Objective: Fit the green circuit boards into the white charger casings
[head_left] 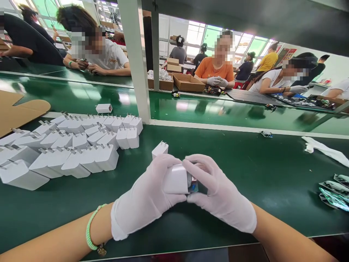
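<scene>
Both of my hands wear white gloves and meet over the green bench. My left hand [144,196] is wrapped around a white plug charger housing [176,179], its open end facing right. A circuit board [194,187] with a blue component sticks partly out of that end. Fingers and thumb of my right hand [220,191] close around the board; their exact contact is partly hidden. Just behind my left hand stands another white charger [160,148], prongs up. Many more white chargers [80,160] are grouped in rows on the left.
Several circuit boards [334,193] lie at the right edge, near a white glove [325,150]. A cardboard piece [24,109] is at far left. A white post [136,62] rises behind the chargers. Beyond the moving-belt-like green strip [191,107], co-workers sit near open boxes [188,83].
</scene>
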Tool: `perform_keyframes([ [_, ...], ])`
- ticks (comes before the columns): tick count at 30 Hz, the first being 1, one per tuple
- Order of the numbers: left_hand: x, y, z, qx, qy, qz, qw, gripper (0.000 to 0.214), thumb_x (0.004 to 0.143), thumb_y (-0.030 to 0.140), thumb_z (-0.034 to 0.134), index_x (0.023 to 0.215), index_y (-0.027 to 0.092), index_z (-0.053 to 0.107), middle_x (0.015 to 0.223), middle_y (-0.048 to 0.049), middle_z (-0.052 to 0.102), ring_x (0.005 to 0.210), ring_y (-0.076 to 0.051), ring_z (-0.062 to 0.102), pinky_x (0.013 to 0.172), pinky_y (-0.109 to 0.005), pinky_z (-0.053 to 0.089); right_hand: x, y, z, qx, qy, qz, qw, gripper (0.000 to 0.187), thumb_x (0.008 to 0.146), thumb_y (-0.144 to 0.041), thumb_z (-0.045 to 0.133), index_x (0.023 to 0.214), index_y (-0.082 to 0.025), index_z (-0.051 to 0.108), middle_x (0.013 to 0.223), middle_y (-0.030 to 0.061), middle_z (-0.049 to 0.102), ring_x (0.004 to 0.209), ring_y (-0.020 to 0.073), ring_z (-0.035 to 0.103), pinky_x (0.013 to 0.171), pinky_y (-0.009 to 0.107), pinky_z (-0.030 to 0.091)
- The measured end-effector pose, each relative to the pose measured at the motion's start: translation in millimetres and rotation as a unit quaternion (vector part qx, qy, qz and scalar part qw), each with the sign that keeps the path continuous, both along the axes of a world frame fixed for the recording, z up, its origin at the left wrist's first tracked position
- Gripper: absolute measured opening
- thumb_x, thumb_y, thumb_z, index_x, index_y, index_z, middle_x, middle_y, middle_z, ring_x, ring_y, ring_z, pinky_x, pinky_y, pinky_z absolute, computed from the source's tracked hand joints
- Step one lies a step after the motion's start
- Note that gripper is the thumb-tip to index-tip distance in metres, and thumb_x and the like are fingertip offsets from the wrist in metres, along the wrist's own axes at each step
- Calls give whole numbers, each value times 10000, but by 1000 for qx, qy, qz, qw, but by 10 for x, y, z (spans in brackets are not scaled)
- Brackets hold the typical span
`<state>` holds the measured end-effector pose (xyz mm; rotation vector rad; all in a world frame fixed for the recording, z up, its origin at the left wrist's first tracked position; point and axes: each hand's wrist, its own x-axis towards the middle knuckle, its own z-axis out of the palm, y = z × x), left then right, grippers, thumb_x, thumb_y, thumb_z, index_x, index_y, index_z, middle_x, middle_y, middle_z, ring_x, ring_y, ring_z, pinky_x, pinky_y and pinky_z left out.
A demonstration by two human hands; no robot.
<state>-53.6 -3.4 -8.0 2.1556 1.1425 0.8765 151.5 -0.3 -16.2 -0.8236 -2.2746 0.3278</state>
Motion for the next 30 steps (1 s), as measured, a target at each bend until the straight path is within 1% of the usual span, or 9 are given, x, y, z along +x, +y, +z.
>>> perform_keyframes([
  [2, 2, -12, 42, -8, -18, -13, 1000, 492, 745, 315, 710, 1117, 264, 391, 1100, -33, 517, 946, -191, 581, 794, -337, 523, -6, -6, 1, -35, 24, 32, 999, 692, 894, -597, 406, 1482, -347, 140, 1334, 122, 320, 1025, 222, 530, 834, 372, 536],
  [4, -4, -17, 73, 4, -31, -35, 999, 485, 725, 300, 734, 1077, 260, 402, 1055, -19, 516, 894, -167, 570, 766, -305, 521, -11, -9, 11, -79, 63, 53, 993, 731, 868, -648, 386, 1483, -369, 105, 1338, 111, 308, 997, 205, 528, 833, 356, 530],
  [9, -28, 4, 76, 59, -75, -87, 992, 551, 697, 235, 760, 1102, 271, 389, 1090, -19, 477, 983, -162, 540, 857, -283, 493, -15, -19, -16, -185, 154, 81, 967, 677, 851, -615, 484, 1443, -423, 217, 1231, 62, 442, 870, 156, 530, 813, 328, 505],
  [16, -19, 43, 43, 72, -127, -118, 982, 574, 707, 228, 760, 1130, 281, 376, 1106, -30, 459, 1018, -170, 554, 853, -285, 504, -39, -21, -79, -298, 241, 104, 918, 688, 809, -582, 604, 1380, -295, 351, 1083, 60, 574, 863, 156, 576, 808, 313, 507],
  [21, 0, 43, 84, 104, -78, -86, 988, 528, 722, 225, 737, 1118, 248, 389, 1095, -44, 500, 1013, -177, 558, 879, -318, 499, -61, -40, 7, -377, 278, 43, 882, 497, 742, -413, 731, 1148, -240, 504, 939, 35, 618, 782, 157, 606, 716, 304, 521],
  [24, 12, 49, 119, 176, -14, -39, 984, 410, 762, 186, 686, 1079, 222, 428, 1021, -33, 551, 977, -173, 555, 976, -384, 440, -81, -44, 84, -445, 290, -9, 847, 200, 770, -230, 673, 911, -221, 532, 821, -7, 625, 664, 134, 626, 635, 286, 506],
  [26, 8, 57, 128, 225, 22, -19, 974, 377, 780, 134, 634, 1104, 201, 452, 1030, -51, 563, 1004, -185, 543, 1010, -414, 410, -100, -38, 134, -489, 296, -10, 821, 90, 804, -181, 611, 832, -202, 528, 759, -22, 621, 628, 128, 636, 647, 292, 509],
  [28, 0, 68, 133, 264, 55, -14, 963, 380, 781, 87, 577, 1133, 183, 472, 1042, -71, 571, 1002, -197, 547, 989, -421, 424, -120, -30, 172, -519, 318, -1, 793, 81, 825, -207, 605, 801, -185, 531, 732, -23, 612, 659, 133, 646, 677, 293, 516],
  [30, -1, 78, 152, 293, 86, -22, 952, 326, 763, 55, 541, 1055, 198, 528, 930, -38, 600, 879, -188, 576, 953, -426, 445, -132, -23, 190, -549, 351, 8, 758, 142, 847, -276, 616, 798, -177, 527, 724, -22, 600, 692, 136, 644, 677, 280, 519],
])
